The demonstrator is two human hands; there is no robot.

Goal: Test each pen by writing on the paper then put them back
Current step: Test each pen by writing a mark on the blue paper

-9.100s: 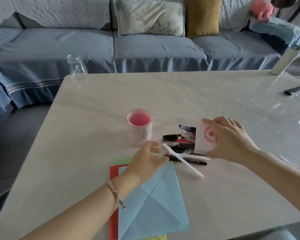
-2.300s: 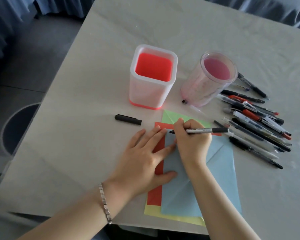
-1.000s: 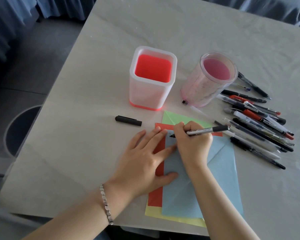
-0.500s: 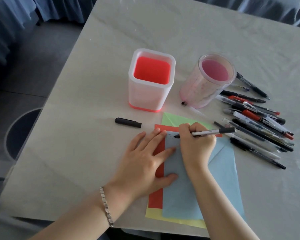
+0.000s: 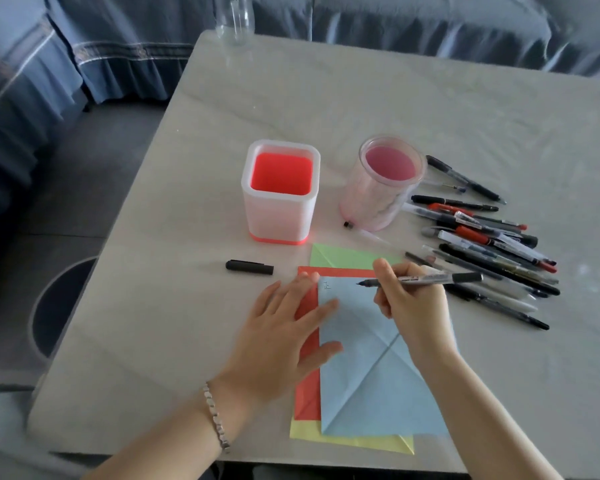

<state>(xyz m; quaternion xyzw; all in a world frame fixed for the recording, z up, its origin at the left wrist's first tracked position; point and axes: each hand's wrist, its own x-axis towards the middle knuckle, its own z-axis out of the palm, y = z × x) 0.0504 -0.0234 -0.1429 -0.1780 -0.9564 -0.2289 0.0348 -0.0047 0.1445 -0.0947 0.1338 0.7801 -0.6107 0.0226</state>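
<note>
right hand (image 5: pixel 413 310) gripping pen (image 5: pixel 426 279), tip over blue paper (image 5: pixel 371 372)

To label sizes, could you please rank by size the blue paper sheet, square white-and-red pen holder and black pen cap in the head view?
Largest first:
blue paper sheet
square white-and-red pen holder
black pen cap

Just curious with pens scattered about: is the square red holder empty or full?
Empty: the square holder shows only its bare red floor; nothing stands inside.

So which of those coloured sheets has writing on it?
The light blue paper sheet on top: a small ink mark near its far left corner; the red sheet, green sheet and yellow sheet beneath show none.
</note>
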